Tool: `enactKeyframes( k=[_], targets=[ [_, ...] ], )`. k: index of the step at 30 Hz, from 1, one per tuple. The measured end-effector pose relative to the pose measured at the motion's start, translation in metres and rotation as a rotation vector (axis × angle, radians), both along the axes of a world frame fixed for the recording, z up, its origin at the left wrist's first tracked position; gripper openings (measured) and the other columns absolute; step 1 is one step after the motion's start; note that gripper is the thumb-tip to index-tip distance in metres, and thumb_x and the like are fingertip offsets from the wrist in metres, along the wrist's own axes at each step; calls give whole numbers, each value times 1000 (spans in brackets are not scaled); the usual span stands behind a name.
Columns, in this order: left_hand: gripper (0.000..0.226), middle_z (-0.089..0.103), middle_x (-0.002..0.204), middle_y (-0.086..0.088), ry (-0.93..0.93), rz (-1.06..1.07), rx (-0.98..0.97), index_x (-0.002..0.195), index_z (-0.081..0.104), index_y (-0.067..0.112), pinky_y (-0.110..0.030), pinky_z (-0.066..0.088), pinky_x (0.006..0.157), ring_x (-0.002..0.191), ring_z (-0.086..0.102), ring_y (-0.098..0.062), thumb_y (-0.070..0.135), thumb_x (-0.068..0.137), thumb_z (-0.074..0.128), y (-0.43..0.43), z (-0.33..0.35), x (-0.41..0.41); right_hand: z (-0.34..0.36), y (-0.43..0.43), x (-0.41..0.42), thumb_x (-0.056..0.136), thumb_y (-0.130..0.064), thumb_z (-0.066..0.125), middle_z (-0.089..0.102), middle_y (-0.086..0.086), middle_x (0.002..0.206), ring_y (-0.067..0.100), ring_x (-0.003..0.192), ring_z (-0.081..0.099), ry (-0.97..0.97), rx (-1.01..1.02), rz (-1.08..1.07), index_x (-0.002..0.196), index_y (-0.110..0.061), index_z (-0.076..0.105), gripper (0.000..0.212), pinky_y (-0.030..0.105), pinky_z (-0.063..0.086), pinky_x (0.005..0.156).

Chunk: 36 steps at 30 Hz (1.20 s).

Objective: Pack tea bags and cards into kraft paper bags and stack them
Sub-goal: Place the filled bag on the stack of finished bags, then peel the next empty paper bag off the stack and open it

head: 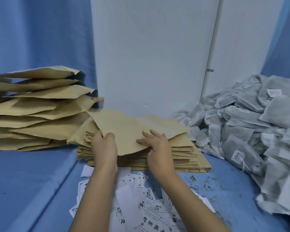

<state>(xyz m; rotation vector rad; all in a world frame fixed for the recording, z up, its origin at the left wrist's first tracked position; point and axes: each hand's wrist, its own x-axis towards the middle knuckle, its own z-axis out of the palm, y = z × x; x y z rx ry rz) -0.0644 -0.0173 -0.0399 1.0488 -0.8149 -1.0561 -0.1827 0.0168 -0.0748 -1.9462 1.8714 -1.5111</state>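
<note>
**Top kraft bag being lifted off the flat stack**

Surface: blue cloth (pixel 32 181) covers the worktop, with a crease running diagonally at left. Dry tea crumbs (pixel 206 183) are scattered on it at right.

Room: blue curtain (pixel 40 30) behind on both sides. A white panel (pixel 149 56) stands at centre, with a thin white pipe (pixel 211 47) running up it.

Layout: filled kraft bags (pixel 32 106) are piled at left, open mouths toward the panel. A stack of flat empty bags (pixel 182 156) sits at centre, a heap of tea bags (pixel 249 123) at right, and loose printed cards (pixel 141 206) nearest the person.

Top bag (pixel 129 129): on the flat stack, near edge lifted clear of the sheets below. Its long axis runs left to right across the view, and the far-left corner points up toward the filled pile. Which end is the mouth cannot be told.

Left hand (pixel 104 148): pinches the bag's near-left edge, thumb on top and fingers curled beneath.

Right hand (pixel 157 146): fingers spread and fairly straight on the bag's upper face near the near edge. Whether the thumb is under the paper cannot be told.
</note>
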Motion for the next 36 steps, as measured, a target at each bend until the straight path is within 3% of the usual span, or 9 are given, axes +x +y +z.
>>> enactKeyframes(
  k=[3, 6, 8, 10, 13, 24, 29, 32, 36],
  targets=[
    [35, 65, 100, 12, -206, 139, -265, 115, 62, 21, -26, 47, 74, 99, 59, -16, 3, 95, 39, 7, 0, -6, -2, 5, 1, 75, 21, 32, 56, -1, 135, 4, 129, 43, -264, 35, 69, 120, -13, 66, 66, 0, 23, 102],
    [48, 50, 135, 19, -400, 126, -610, 136, 50, 25, -13, 32, 104, 124, 44, 6, 0, 97, 37, 17, 1, -13, -1, 5, 3, 89, 9, 42, 66, -3, 119, 8, 116, 59, -776, 60, 245, 114, -17, 66, 44, 12, 43, 96],
    [56, 41, 143, 13, -759, 43, -794, 139, 45, 22, -20, 24, 113, 136, 34, -3, -9, 92, 39, 18, 0, -16, 2, 5, 4, 90, 7, 44, 67, 6, 115, 17, 111, 63, -1154, 83, 435, 111, -10, 64, 33, 25, 49, 96],
    [54, 39, 149, 5, -1185, -93, -771, 140, 45, 22, -31, 25, 114, 139, 33, -13, -2, 92, 43, 17, -2, -19, 4, 6, 1, 91, 3, 41, 66, 11, 105, 21, 101, 65, -1398, 41, 553, 100, -4, 61, 24, 31, 50, 95],
    [41, 40, 148, 8, -1376, -367, -470, 137, 49, 29, -30, 34, 103, 134, 39, -15, 23, 97, 44, 16, -11, -27, 1, 7, -5, 91, -1, 34, 62, 16, 92, 21, 87, 62, -1623, 29, 606, 87, 0, 55, 21, 27, 51, 84],
    [34, 58, 133, 0, -1238, -481, -331, 132, 54, 24, -29, 39, 100, 122, 51, -20, 26, 100, 40, 9, -18, -25, -12, 3, -8, 87, 9, 37, 60, 14, 73, 19, 73, 64, -1504, 99, 485, 70, -3, 51, 26, 30, 56, 75],
    [54, 57, 128, -9, -1446, -389, -440, 145, 32, 18, -36, 43, 89, 112, 53, -28, 10, 92, 42, 17, -22, -37, -9, 5, -5, 86, 13, 39, 41, -2, 44, 7, 43, 44, -1363, 142, 319, 69, -12, 39, 31, 19, 41, 44],
    [64, 60, 120, -11, -1444, -347, -464, 151, 13, 18, -38, 45, 84, 103, 57, -29, 7, 93, 38, 19, -23, -40, -5, 8, -4, 88, 14, 40, 50, -2, 44, 4, 42, 52, -1441, 101, 352, 69, -7, 47, 29, 15, 46, 46],
    [79, 47, 73, 3, -1449, -320, -514, 151, -7, 22, -29, 39, 64, 73, 49, -20, 7, 90, 41, 24, -24, -43, 0, 8, -5, 85, 15, 43, 48, -2, 41, 4, 38, 49, -1481, 97, 246, 69, -7, 46, 28, 15, 44, 43]
  ],
)
